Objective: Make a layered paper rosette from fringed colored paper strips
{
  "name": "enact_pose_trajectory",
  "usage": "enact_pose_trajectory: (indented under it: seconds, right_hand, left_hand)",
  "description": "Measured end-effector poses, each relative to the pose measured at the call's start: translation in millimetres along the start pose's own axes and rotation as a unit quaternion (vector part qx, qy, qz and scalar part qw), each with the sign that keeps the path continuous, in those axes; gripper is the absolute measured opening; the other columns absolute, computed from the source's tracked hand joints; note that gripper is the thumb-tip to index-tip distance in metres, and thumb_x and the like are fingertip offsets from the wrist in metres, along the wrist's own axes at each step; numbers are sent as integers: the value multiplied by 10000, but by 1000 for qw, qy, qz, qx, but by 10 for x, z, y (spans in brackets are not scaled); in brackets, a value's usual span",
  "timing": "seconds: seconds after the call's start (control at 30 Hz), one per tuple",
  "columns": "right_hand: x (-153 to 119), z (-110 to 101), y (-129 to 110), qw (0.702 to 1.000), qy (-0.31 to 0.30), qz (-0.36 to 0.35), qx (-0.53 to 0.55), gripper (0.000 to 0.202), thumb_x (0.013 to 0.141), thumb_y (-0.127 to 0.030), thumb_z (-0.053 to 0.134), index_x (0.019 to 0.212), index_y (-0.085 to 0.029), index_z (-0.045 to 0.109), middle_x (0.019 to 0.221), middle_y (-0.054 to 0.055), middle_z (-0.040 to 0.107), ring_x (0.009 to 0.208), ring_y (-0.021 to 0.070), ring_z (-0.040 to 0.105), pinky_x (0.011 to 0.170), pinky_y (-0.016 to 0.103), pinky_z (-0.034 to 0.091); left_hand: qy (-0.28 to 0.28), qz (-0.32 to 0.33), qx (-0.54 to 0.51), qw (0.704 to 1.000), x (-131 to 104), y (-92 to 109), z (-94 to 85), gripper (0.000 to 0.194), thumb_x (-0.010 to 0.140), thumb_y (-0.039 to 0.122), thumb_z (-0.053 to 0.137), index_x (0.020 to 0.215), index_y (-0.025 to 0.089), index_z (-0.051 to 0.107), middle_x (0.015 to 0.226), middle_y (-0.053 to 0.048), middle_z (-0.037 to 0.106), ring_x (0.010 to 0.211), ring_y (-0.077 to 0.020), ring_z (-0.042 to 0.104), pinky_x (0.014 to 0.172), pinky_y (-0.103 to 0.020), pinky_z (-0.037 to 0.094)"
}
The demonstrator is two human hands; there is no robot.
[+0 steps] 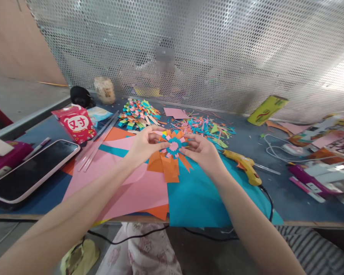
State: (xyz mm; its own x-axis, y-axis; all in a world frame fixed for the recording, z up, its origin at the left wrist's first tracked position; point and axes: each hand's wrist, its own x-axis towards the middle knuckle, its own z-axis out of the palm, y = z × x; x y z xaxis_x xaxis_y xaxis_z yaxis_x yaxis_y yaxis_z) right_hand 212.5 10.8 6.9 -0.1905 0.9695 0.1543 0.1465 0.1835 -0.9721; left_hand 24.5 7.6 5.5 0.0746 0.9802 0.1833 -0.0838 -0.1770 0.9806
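A layered paper flower [174,146] with a pink centre, a blue ring and orange outer petals is held up between both hands. My left hand [148,142] pinches its left edge, thumb in front. On the opposite edge my right hand [201,152] grips it with thumb and fingertips; some fingers are hidden behind the petals. Beneath the flower lie cut orange paper pieces [171,170], on top of a pink sheet [140,191] and a blue sheet [197,202]. A yellow glue gun [244,165] rests right of my right hand, a clear glue stick in it.
Finished small paper flowers [137,114] are heaped behind my hands, beside a pile of paper scraps [203,126]. At left are a phone [34,168], a red packet [76,123] and clear glue sticks [99,141]. A yellow-green box [267,110] leans near the perforated metal panel [200,49].
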Motion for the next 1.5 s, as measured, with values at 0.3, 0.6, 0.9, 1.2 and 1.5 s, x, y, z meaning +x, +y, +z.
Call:
enact_pose_trajectory:
  seconds: [0.3, 0.6, 0.9, 1.2, 1.5]
  right_hand:
    - [-11, 7, 33, 1000, 20, 3, 5, 473, 589, -311, 765, 1010, -214, 572, 860, 18, 710, 841, 183, 689, 797, 360, 561]
    - [16, -2, 86, 1000, 19, 9, -10, 418, 649, -432, 708, 992, -222, 596, 959, 47, 693, 952, 195, 661, 767, 325, 540]
    - [-29, 20, 4, 999, -15, 38, 0, 335, 658, -467, 694, 833, -197, 599, 913, 32, 698, 848, 160, 656, 696, 277, 503]
    - [-52, 39, -19, 999, 38, -18, -29, 336, 577, -468, 745, 612, -214, 528, 655, -6, 620, 736, 175, 651, 674, 306, 500]
    - [-66, 52, -38, 1000, 12, 18, -12, 371, 638, -555, 686, 643, -200, 577, 596, -31, 562, 502, 76, 471, 477, 226, 369]
  left_hand:
    - [6, 4, -23, 1000, -4, 23, 25, 519, 470, 228, 853, 896, 163, 565, 665, 28, 666, 506, -107, 593, 519, -239, 455]
    - [6, 23, -60, 998, 39, -54, -16, 479, 496, 255, 843, 892, 158, 591, 684, 34, 639, 587, -107, 612, 591, -250, 493]
    - [-7, 12, -112, 994, 29, -8, 15, 512, 497, 299, 854, 894, 157, 563, 677, 31, 656, 524, -93, 606, 537, -235, 501]
    - [17, 41, -59, 997, 32, -40, 3, 488, 523, 262, 836, 920, 158, 573, 671, 34, 627, 592, -104, 609, 592, -241, 489]
    - [11, 17, -94, 995, 20, -33, 13, 526, 508, 293, 849, 932, 155, 570, 662, 39, 642, 546, -84, 596, 551, -219, 480]
